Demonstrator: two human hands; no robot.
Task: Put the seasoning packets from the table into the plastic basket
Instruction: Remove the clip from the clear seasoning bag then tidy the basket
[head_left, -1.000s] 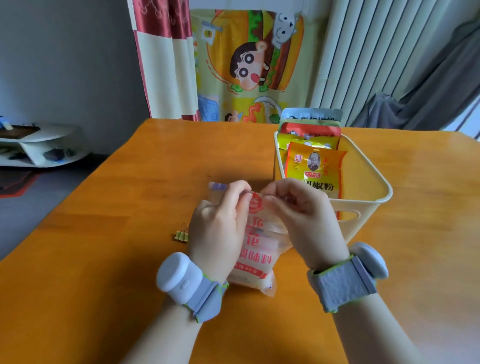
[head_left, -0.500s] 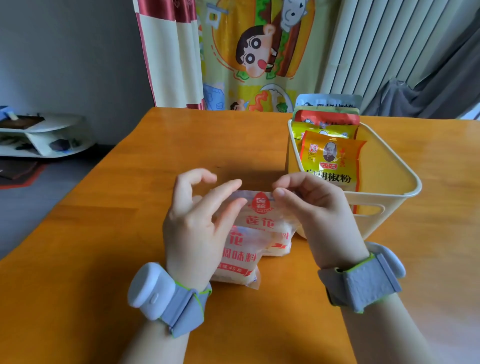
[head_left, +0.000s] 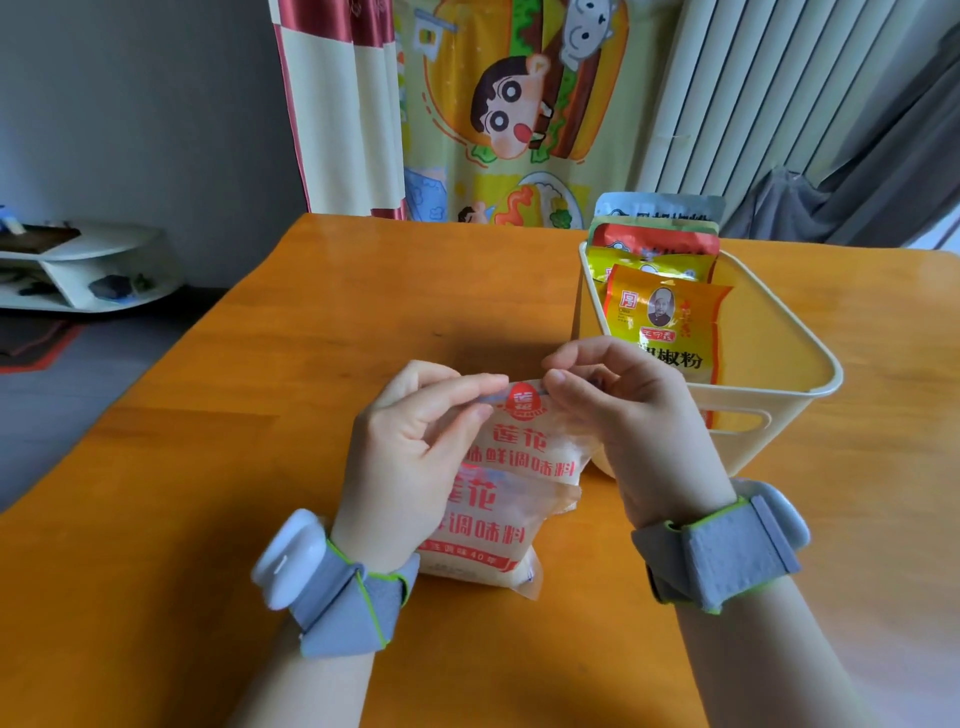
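Soft, clear packet (head_left: 511, 499) pinched at top edge by left hand (head_left: 415, 452) and right hand (head_left: 631, 415); below the pinch probably sagging, light, slippery.

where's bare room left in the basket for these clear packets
The right half of the plastic basket is bare, bordered by its right wall. The left side is crowded: the yellow pepper powder packet and other packets stand there, behind the right hand.

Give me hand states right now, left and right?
Left hand: pinching the top edge of the clear seasoning packet.
Right hand: pinching the same top edge from the other side, next to the plastic basket.
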